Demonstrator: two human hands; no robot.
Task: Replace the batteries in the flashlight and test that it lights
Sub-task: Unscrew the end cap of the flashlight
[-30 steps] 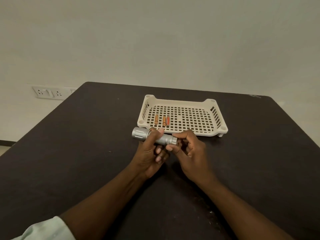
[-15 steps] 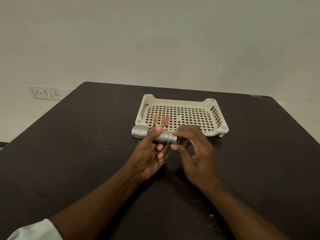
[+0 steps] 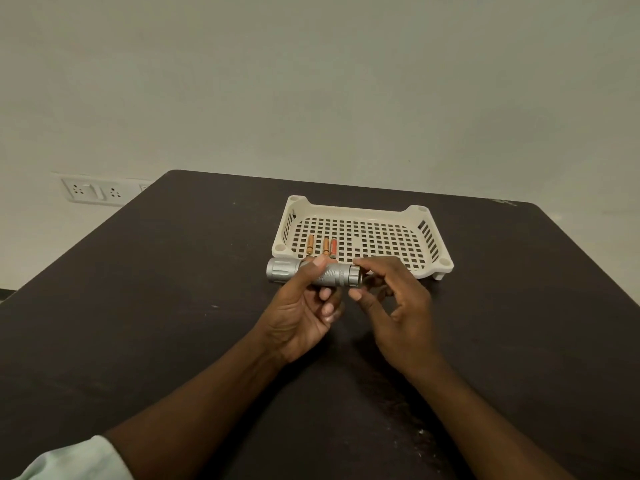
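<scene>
Wide bare stretches of the dark table left, right and near of the cream perforated tray; far table edge close behind it. Pale wall beyond, socket plate far left of the tray. Inside the tray, near its left front corner: three batteries. Just in front of the tray: silver flashlight, clasped around the barrel by the left hand. Right hand at the tail end, fingers curled, grip unclear.

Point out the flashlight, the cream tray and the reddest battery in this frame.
flashlight (image 3: 334,274): head view, on the knurled silver barrel right of the left thumb.
cream tray (image 3: 360,215): head view, on the bare far wall.
reddest battery (image 3: 333,248): head view, mid-body of the rightmost of three in the tray.
</scene>
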